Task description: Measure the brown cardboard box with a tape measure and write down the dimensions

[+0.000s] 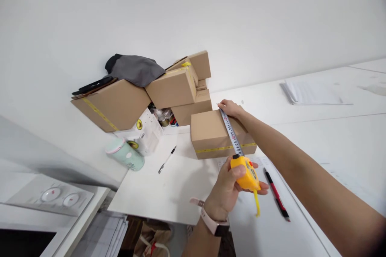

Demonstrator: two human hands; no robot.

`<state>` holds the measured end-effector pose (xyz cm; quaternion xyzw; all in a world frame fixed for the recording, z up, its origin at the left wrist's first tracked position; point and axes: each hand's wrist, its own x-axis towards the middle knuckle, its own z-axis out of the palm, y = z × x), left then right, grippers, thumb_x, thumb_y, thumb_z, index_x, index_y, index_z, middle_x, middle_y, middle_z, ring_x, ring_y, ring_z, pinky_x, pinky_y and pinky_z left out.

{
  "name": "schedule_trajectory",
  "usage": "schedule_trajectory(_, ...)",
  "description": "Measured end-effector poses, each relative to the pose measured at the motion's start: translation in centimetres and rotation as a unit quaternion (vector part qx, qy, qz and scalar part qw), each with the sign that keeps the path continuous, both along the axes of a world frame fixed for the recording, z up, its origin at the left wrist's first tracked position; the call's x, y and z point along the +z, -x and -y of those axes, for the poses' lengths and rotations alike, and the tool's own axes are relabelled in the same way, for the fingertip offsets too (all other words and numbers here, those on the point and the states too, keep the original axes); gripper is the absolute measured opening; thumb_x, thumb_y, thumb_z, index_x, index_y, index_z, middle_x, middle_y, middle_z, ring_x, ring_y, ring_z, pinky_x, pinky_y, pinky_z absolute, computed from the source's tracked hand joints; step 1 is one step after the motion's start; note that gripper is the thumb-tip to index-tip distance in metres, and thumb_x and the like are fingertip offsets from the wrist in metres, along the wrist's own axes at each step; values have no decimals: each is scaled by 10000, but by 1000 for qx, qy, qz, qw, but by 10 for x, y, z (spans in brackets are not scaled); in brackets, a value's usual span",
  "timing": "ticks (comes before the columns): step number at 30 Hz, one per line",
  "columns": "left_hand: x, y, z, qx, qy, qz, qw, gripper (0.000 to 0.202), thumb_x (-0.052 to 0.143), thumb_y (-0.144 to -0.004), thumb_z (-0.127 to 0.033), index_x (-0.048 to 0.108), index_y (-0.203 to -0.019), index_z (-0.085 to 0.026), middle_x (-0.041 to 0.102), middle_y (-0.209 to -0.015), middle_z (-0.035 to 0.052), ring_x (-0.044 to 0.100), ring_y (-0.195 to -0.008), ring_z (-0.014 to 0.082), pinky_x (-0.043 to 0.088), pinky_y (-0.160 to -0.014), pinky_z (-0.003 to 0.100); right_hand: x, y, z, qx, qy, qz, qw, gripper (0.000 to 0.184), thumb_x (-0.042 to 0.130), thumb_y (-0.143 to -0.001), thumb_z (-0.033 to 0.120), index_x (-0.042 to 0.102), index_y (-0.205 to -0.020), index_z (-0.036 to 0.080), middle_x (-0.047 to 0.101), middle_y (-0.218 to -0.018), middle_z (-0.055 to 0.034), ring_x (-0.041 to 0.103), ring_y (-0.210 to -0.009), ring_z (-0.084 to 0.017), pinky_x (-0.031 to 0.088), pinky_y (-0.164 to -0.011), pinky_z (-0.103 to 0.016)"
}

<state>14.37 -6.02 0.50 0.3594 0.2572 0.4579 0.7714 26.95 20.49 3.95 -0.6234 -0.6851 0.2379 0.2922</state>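
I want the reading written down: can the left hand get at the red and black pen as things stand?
Probably yes: the pen lies close beside the left hand, nothing between. But that hand is full, gripping the yellow tape measure.

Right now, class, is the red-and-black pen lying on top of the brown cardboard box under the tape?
No, the red-and-black pen lies on the white table, apart from the brown cardboard box.

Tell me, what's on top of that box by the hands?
The tape lies across the box top. The right hand holds its end at the far edge; the left hand grips the yellow case at the near side. The box is shut; its inside is hidden.
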Motion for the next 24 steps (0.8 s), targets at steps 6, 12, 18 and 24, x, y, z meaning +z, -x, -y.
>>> schedule_trajectory(6, 5, -16, 2, 12, 14, 20, 1000, 520, 747, -739, -531, 553, -1069, -180, 624, -1132, 96, 720, -697, 236, 614, -711, 481, -12, -3, -4, -9, 2, 24, 1000, 296, 567, -877, 486, 717, -956, 243, 750, -1007, -95, 659, -968, -283, 467, -872, -391)
schedule_trajectory(12, 1, -24, 13, 29, 50, 15, 998, 528, 793, -684, -499, 549, -1032, -184, 609, -1041, 71, 719, -705, 236, 609, -657, 421, -15, -3, -12, -17, 9, 43, 999, 306, 565, -877, 490, 735, -933, 242, 749, -1013, -95, 666, -933, -280, 465, -858, -396)
schedule_trajectory(18, -3, -15, 14, 36, 50, -5, 998, 506, 760, -716, -520, 560, -1043, -190, 615, -1096, 76, 734, -686, 230, 611, -630, 383, -8, 1, -9, -18, 5, 53, 998, 273, 560, -898, 435, 743, -931, 235, 747, -1048, -105, 655, -1001, -294, 457, -876, -388)
schedule_trajectory(24, -3, -8, 17, 45, 51, -29, 997, 505, 739, -737, -520, 567, -1070, -181, 622, -1139, 96, 740, -715, 239, 608, -643, 366, -3, 2, -3, -15, 0, 43, 999, 246, 559, -905, 402, 737, -894, 232, 750, -1042, -109, 647, -1007, -304, 449, -898, -406)
